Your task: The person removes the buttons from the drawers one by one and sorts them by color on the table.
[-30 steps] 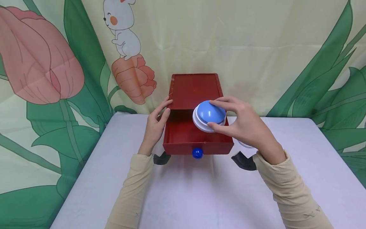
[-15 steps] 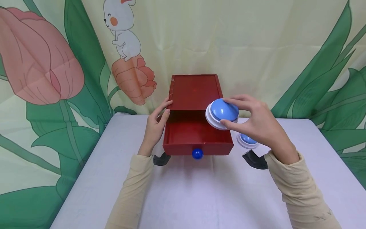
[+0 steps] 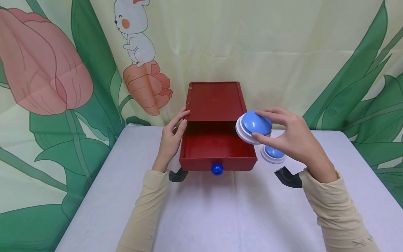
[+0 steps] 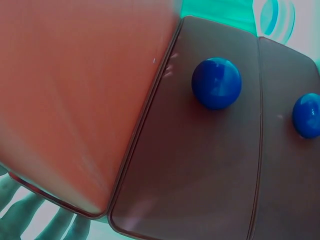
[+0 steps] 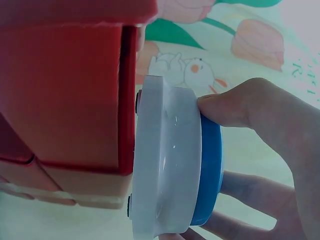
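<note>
I lose part of the right rim of the red drawer (image 3: pixel 195 164) behind the held button (image 3: pixel 253 125); the other button (image 3: pixel 272 155), on the table (image 3: pixel 195 217), is partly covered by the right hand (image 3: pixel 296 134); in my left wrist feed the colours run false, 1 of the 2 blue knobs (image 4: pixel 309 116) is cut by the frame edge, and so is a ringed shape (image 4: pixel 285 22) I cannot identify; the bottom of the white base (image 5: pixel 172 160) leaves my right wrist feed; the held button is a glossy blue dome on a stepped white base with small dark feet (image 5: pixel 130 206); it hangs at the drawer's right side, whether touching I cannot tell; it is tilted, the dome facing up and to the right, the underside towards the red box (image 3: pixel 217 99); it is round, equally broad every way across, its short axis running from feet to dome; the hands are apart, the right pinching the button between thumb and fingers, the left hand (image 3: pixel 170 140) laying its fingers along the red box's left side.
</note>
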Motion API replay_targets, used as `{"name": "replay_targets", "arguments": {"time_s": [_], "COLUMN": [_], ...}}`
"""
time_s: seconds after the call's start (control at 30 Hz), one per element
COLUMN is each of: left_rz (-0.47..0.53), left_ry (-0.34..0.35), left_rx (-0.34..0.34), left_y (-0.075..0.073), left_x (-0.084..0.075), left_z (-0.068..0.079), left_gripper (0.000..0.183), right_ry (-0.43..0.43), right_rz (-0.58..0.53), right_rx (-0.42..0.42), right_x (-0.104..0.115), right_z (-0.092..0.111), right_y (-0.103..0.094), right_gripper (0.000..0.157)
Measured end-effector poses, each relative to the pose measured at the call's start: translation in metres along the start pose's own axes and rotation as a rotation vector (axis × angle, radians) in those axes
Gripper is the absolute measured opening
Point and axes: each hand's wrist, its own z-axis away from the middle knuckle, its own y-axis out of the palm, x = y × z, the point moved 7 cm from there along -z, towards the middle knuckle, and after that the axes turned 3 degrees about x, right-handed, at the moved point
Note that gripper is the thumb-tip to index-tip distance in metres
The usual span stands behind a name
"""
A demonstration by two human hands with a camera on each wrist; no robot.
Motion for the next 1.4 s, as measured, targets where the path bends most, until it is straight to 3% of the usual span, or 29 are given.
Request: {"name": "replay_targets", "arguments": {"time_s": [0.27, 0.8, 1.4], "left_rz": [-0.008, -0.002, 0.023], "left_ry": [0.007, 0.014, 0.013], "left_rx": [0.001, -0.001, 0.003], "left_y": [0.001, 0.0, 0.001], "left_x": [-0.002, 0.0, 0.004], "left_z": [0.0, 0.0, 0.0], "left_gripper": [0.04, 0.039, 0.039], "right_ry": [0.057, 0.145, 0.239], "right_rz": [0.037, -0.001, 0.0], "right_rx": [-0.026, -0.019, 0.02], "right_x": [-0.012, -0.039, -0.082], "right_z": [0.005, 0.015, 0.026], "right_y": [-0.005, -0.01, -0.001], "right_gripper": [0.055, 0.057, 0.06]}}
